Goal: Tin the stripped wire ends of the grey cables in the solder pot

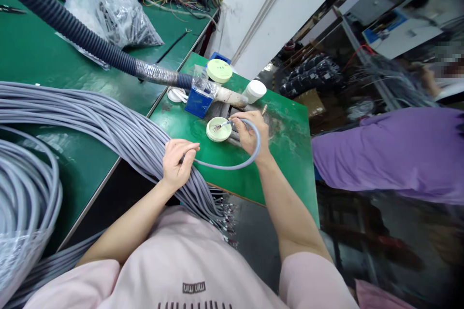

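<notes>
My right hand (252, 133) pinches a grey cable (232, 167) close to its stripped end. The fanned-out thin wires (217, 127) at that end are over or in a small pale-green round tub (218, 136); I cannot tell whether they touch what is inside. From there the cable bends in a loop back to my left hand (178, 161), whose fingers are closed around it. That hand rests on a thick bundle of grey cables (119, 125). Many stripped ends of the bundle (226, 222) hang past the table's front edge.
A ribbed hose (87, 48) crosses the green table (290, 154), its nozzle held at a blue block (199, 101). Behind the tub stand a white jar (254, 91) and a pale-green lid (219, 71). A person in a purple sleeve (391, 154) is at the right.
</notes>
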The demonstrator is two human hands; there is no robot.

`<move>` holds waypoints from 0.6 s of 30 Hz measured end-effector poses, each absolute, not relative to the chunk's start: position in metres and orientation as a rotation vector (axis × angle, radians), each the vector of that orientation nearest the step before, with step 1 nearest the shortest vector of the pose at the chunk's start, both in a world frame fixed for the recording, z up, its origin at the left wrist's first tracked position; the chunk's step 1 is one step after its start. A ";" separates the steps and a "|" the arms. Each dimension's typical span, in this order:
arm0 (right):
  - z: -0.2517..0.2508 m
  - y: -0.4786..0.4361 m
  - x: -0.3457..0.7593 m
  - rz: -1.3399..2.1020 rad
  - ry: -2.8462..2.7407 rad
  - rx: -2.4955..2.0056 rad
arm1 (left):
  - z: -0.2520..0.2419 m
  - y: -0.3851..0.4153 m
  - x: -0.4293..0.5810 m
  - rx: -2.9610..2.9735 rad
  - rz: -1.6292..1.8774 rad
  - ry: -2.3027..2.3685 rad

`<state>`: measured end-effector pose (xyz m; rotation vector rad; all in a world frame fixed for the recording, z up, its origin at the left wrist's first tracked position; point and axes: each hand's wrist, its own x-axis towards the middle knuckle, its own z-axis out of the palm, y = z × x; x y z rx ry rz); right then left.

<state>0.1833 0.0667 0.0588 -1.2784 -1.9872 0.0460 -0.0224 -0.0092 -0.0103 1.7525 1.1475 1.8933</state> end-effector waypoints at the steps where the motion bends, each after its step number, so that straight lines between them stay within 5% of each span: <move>1: 0.059 0.067 0.182 0.044 -1.993 -1.282 | -0.011 -0.009 -0.023 1.753 1.891 1.145; 18: 0.064 0.065 0.182 -0.074 -2.036 -1.313 | -0.013 -0.008 -0.023 1.762 1.856 1.162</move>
